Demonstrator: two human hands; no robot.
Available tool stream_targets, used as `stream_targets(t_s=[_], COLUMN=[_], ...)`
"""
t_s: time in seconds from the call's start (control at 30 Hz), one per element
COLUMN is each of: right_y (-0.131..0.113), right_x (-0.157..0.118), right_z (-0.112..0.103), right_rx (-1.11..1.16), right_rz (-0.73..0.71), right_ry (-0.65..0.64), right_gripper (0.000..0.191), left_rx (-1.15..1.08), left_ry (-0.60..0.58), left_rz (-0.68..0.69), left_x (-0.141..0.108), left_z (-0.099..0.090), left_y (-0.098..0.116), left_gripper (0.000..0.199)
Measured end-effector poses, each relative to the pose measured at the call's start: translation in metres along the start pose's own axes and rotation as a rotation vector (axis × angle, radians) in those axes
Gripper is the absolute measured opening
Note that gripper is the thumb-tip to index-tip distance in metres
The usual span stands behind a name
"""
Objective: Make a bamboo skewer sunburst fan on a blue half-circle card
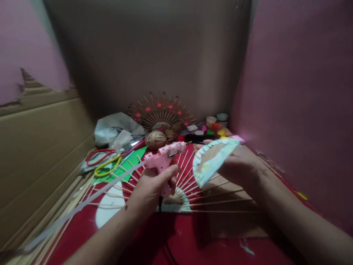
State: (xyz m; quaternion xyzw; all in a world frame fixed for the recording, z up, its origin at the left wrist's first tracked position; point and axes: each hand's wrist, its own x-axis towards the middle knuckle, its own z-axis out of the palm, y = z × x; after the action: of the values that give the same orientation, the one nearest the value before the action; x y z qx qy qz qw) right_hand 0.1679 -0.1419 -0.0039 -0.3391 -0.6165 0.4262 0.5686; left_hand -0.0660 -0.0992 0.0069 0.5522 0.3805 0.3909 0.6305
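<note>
My left hand [154, 184] is wrapped round the grip of a pink hot glue gun [161, 160], its nozzle pointing right. A long translucent glue stick [91, 198] runs out of its back toward the lower left. In my right hand [239, 169] is a half-round cardboard piece [213, 156] with a pale blue-green, notched paper edging, tilted up; most of those fingers are hidden behind it. The nozzle and the piece are apart. Below both hands, thin wooden sticks [220, 202] spread like a fan from a small half-round base [184, 200] on the red surface [190, 235].
A fan decorated with pink flowers [159, 105] stands against the back wall. Balls of twine [156, 140], scissors [106, 170], a green sheet [138, 158] and a plastic bag [117, 125] lie left of centre. Jars [222, 117] stand back right. Brown cardboard [237, 226] lies under the sticks.
</note>
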Motion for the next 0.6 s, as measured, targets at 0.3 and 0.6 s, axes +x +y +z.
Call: stream_targets(t_s=[0.3, 0.6], right_y=[0.009, 0.005], right_x=[-0.005, -0.007], right_z=[-0.022, -0.019], right_rx=[0.341, 0.404], right_rz=[0.021, 0.066], right_ry=[0.103, 0.061], right_gripper=[0.054, 0.059], left_rx=[0.412, 0.377], left_ry=[-0.124, -0.136], left_rz=[0.221, 0.220], left_x=[-0.012, -0.012], left_z=[-0.003, 0.007], left_y=[0.014, 0.016], left_gripper=[0.023, 0.022])
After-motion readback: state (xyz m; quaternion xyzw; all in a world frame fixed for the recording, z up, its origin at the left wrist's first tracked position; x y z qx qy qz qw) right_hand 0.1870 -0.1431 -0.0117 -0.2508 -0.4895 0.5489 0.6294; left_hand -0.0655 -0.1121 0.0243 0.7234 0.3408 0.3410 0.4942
